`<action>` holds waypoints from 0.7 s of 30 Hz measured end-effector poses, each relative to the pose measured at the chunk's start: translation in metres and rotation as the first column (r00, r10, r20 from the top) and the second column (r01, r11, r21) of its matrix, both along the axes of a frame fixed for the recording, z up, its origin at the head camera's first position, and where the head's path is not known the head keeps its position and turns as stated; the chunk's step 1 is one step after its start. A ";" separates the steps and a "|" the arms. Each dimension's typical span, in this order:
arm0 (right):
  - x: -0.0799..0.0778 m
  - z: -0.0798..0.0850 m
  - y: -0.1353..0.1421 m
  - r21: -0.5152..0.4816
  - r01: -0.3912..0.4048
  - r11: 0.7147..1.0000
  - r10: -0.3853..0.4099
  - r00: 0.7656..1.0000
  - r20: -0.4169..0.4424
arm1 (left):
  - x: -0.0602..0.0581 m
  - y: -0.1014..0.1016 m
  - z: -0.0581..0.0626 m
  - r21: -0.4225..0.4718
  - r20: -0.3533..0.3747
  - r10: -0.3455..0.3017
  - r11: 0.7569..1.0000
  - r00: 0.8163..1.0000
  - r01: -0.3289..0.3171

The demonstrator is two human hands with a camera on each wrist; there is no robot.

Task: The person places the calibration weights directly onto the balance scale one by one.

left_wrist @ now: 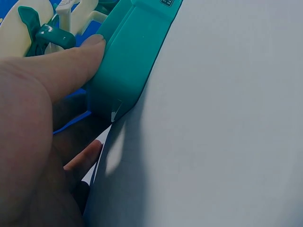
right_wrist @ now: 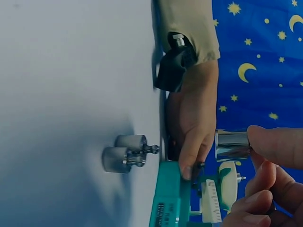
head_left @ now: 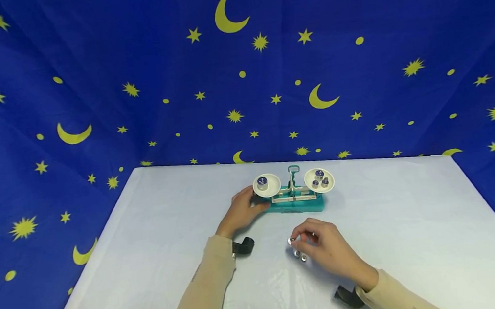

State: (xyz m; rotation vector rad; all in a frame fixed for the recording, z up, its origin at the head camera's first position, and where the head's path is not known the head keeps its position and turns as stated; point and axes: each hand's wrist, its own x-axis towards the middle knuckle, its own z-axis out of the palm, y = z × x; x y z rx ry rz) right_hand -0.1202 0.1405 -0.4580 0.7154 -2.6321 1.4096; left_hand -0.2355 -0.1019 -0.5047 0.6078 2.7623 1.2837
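A teal balance scale (head_left: 296,206) stands on the table, and my left hand (head_left: 241,211) grips the left end of its base. In the left wrist view the thumb (left_wrist: 78,64) lies on top of the base. One metal weight (head_left: 262,183) sits in the left white pan (head_left: 273,187); three smaller weights rest in the right pan (head_left: 329,175). Nearer the front, my right hand (head_left: 328,248) pinches a shiny cylindrical weight (right_wrist: 232,145) between thumb and fingers, above the table. Two knobbed weights (right_wrist: 115,159) stand below it, side by side.
The white tabletop (head_left: 414,238) runs back to a blue curtain (head_left: 169,73) printed with yellow moons and stars. Black wrist-worn devices, one on the left wrist (head_left: 244,246) and one on the right wrist (head_left: 348,297), stick out beside the sleeves.
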 end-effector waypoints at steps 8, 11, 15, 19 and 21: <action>-0.011 0.006 -0.010 -0.017 0.032 0.999 -0.033 0.999 -0.027 | 0.000 -0.002 -0.002 0.013 -0.035 0.006 1.000 0.999 -0.005; -0.015 0.006 -0.014 -0.041 0.040 0.998 -0.042 0.998 -0.053 | 0.000 -0.001 -0.003 0.010 -0.029 0.009 1.000 1.000 -0.009; -0.021 0.008 -0.019 -0.064 0.043 0.997 -0.048 0.996 -0.080 | 0.001 0.000 -0.002 0.003 -0.025 0.016 1.000 1.000 -0.016; -0.025 0.009 -0.023 -0.070 0.053 0.996 -0.059 0.994 -0.090 | 0.001 -0.001 -0.002 0.009 -0.033 0.009 1.000 0.999 -0.009; -0.027 0.009 -0.025 -0.068 0.061 0.996 -0.067 0.994 -0.086 | 0.000 -0.001 -0.003 0.007 -0.030 0.008 1.000 1.000 -0.007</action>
